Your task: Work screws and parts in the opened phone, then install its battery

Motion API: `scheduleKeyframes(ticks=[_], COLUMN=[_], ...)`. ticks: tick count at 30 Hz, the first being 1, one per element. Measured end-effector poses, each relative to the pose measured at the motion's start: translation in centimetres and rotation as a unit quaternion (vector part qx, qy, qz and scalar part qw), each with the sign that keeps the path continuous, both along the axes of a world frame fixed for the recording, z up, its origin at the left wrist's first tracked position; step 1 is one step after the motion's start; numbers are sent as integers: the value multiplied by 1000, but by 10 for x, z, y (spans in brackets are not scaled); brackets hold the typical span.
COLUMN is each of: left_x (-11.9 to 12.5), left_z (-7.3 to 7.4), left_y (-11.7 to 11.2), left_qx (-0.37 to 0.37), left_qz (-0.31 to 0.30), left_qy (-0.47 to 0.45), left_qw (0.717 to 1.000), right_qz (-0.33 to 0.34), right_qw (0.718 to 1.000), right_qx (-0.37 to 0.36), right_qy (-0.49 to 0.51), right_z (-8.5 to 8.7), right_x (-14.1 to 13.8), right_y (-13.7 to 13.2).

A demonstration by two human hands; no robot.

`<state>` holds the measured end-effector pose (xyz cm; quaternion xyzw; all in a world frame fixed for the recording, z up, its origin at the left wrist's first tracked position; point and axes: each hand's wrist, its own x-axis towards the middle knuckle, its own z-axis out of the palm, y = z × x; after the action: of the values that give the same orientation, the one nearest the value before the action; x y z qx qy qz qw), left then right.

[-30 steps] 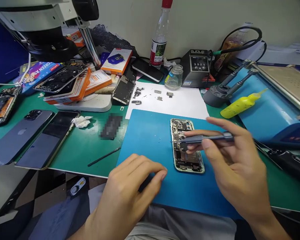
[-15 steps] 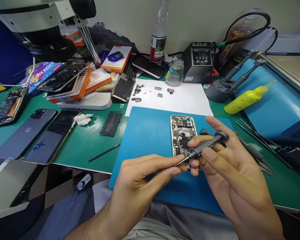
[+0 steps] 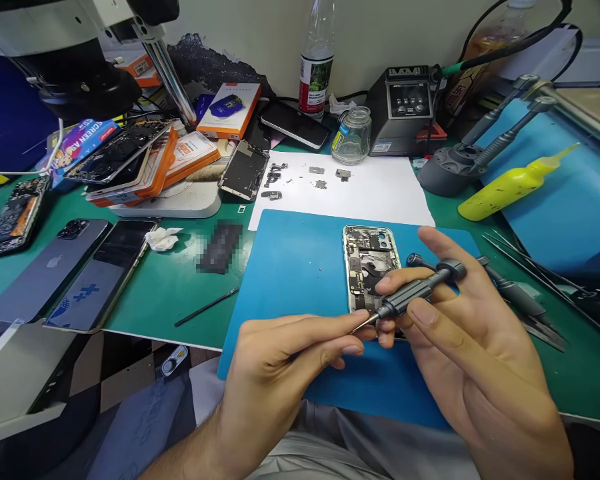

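Observation:
In my right hand (image 3: 480, 347) lies a dark grey precision screwdriver (image 3: 405, 299), slanting down to the left, held between thumb and fingers with the index finger raised. The fingers of my left hand (image 3: 290, 373) close around the thin metal tip; whether a tiny screw is there I cannot make out. Behind and below the hands an opened phone (image 3: 355, 257) lies on the blue mat (image 3: 290, 280), its inner boards and cables exposed. My fingers hide its lower right part. The knob of a second tool (image 3: 414, 260) shows behind the right hand.
Small phone parts (image 3: 317, 170) lie on white paper (image 3: 390, 193) behind the mat. Tweezers (image 3: 545, 260) and a yellow bottle (image 3: 515, 190) are on the right, a glass jar (image 3: 353, 137) at the back. A black spudger (image 3: 205, 308) and phones (image 3: 105, 273) lie left.
My view has shifted slightly, so the bench items sit a little differently in the picture. Both hands keep nearly the same hold on the screwdriver.

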<state>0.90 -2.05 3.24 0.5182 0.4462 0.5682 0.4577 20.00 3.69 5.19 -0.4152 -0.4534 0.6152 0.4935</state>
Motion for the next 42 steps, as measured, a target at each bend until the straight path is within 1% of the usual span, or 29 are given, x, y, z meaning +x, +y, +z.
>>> scheduleKeyframes(ticks=[3, 13, 20, 24, 28, 37, 42], left_x=[0, -1, -1, 0, 0, 2, 1], left_z=[0, 1, 1, -5, -9, -9, -7], left_y=[1, 0, 4, 8, 10, 7, 6], left_qx=[-6, 3, 45, 85, 102, 100, 101], left_qz=[-9, -7, -32, -44, -40, -31, -25], left_qy=[-9, 14, 21, 27, 27, 27, 48], left_qw=[1000, 1000, 998, 995, 994, 994, 993], right_qz=[8, 16, 14, 11, 16, 12, 22], right_qw=[1000, 999, 999, 999, 999, 998, 998], right_qx=[-12, -34, -45, -39, -40, -53, -55], right_qy=[6, 0, 7, 13, 18, 19, 26], right_z=[-2, -5, -6, -11, -15, -9, -6], right_x=[1, 5, 7, 9, 11, 5, 5], right_y=[1, 0, 4, 5, 7, 9, 6])
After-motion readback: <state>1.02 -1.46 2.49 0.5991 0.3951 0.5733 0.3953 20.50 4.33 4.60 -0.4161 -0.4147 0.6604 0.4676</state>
